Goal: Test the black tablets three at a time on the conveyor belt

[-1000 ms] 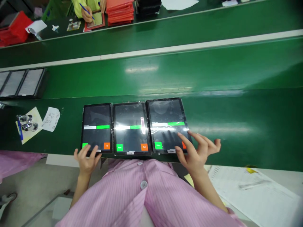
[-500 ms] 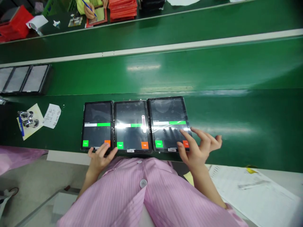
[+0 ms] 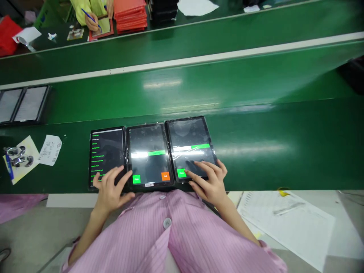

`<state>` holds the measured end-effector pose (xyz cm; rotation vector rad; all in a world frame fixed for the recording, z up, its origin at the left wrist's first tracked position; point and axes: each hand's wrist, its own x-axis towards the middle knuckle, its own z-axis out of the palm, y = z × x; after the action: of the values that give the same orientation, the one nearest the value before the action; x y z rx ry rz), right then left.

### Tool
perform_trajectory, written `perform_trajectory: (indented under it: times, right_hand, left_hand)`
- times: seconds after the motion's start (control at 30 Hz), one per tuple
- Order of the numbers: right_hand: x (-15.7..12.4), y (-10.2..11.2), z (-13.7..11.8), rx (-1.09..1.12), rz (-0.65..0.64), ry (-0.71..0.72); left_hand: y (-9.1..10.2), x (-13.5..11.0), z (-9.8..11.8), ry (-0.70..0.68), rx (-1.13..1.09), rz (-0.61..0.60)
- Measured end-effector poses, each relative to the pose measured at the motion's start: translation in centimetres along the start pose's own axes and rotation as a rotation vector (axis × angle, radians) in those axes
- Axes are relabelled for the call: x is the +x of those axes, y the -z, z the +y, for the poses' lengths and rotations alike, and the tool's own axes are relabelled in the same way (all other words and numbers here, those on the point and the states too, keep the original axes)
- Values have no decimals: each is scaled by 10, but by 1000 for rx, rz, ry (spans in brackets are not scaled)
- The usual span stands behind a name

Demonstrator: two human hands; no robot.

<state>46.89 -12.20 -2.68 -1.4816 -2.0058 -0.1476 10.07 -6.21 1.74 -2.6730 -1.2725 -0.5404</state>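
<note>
Three black tablets lie side by side on the green bench in front of me. The left tablet (image 3: 106, 151) shows a list of green text. The middle tablet (image 3: 148, 149) shows a green bar with a green and an orange button. The right tablet (image 3: 189, 142) shows a green bar too. My left hand (image 3: 109, 189) rests open on the lower part of the left tablet, fingers spread. My right hand (image 3: 210, 184) lies open on the lower part of the right tablet, a fingertip by its green button (image 3: 181, 173).
Paper notes (image 3: 50, 149) and small shiny metal parts (image 3: 17, 156) lie at the left. Trays (image 3: 24, 104) sit further back on the left. White sheets (image 3: 287, 223) lie at the lower right. Across the belt another person (image 3: 92, 15) writes beside a red stack (image 3: 130, 15).
My left hand moved up onto the left tablet, whose screen changed from the bar and buttons to a text list. My right hand slid left to the right tablet's green button.
</note>
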Motion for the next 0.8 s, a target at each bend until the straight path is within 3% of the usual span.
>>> perform_trajectory:
  times: [0.13, 0.3, 0.43, 0.53, 0.67, 0.8]
  right_hand:
    - [6, -3, -1, 51, -17, 51]
    - [14, 0, -4, 111, -40, 85]
    - [30, 5, 19, 68, -65, 58]
    - [56, -3, 60, 76, -8, -171]
    - [91, -33, 117, 357, 150, -589]
    - [95, -53, 138, 597, 158, -841]
  left_hand:
    - [9, 61, -27, 125, 44, -180]
    - [-18, 132, -71, 256, 87, -342]
    - [-35, 164, -82, 286, 15, -444]
    - [-37, 173, -78, 296, 32, -523]
    - [-35, 176, -75, 313, 123, -548]
    - [-35, 174, -69, 345, 100, -535]
